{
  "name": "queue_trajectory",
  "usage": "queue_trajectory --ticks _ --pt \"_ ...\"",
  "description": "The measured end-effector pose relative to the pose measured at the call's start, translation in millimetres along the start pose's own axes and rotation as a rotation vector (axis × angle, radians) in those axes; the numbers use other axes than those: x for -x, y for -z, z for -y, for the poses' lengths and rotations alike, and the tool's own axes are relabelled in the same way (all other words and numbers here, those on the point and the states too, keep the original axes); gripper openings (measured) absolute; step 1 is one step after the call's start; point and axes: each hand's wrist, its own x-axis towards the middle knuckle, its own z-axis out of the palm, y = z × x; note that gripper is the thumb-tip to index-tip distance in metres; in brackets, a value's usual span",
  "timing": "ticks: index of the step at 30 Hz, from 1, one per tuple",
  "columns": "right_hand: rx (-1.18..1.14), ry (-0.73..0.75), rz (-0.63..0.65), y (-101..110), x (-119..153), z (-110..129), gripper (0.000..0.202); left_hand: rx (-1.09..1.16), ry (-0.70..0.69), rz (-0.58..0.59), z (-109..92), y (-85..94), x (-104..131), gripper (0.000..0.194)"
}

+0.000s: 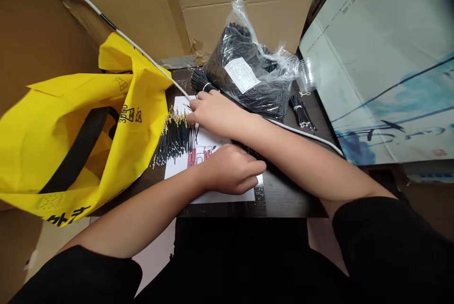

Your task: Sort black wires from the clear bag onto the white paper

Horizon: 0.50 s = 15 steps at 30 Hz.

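A pile of short black wires (174, 136) with gold tips lies fanned out on a printed white sheet (223, 196). My right hand (215, 114) reaches over to its upper right edge, with fingertips pinched at a few of these wires. Nearer to me, my left hand (234, 169) is closed in a fist above the sheet. Dark wire ends show just past its knuckles, but what lies inside the fist is hidden. Behind my right hand is a banded bundle of black wires (200, 81), against a clear plastic bag (260, 60) full of similar pieces.
At left, a yellow bag (142, 91) with a black strap stands against the work area. A white cable (149, 58) runs across and under my right forearm. A small tied wire bundle (301, 112) and a clear plastic cup (305, 74) sit at right, beside a painted panel (383, 67). Cardboard boxes (142, 15) stand behind.
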Motion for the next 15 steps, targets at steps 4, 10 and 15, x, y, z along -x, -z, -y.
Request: queue_trajectory --ticks 4,10,15 --pt "0.064 0.077 0.031 -12 -26 3 0.026 0.000 0.005 -0.024 1 1.5 4 0.015" --pt "0.068 0.134 0.028 -19 -30 -4 0.021 0.028 0.014 -0.006 -1 1.2 5 0.015" --pt "0.033 0.145 0.054 -14 -23 -3 0.020 0.020 0.021 -0.044 1 0.1 5 0.015"
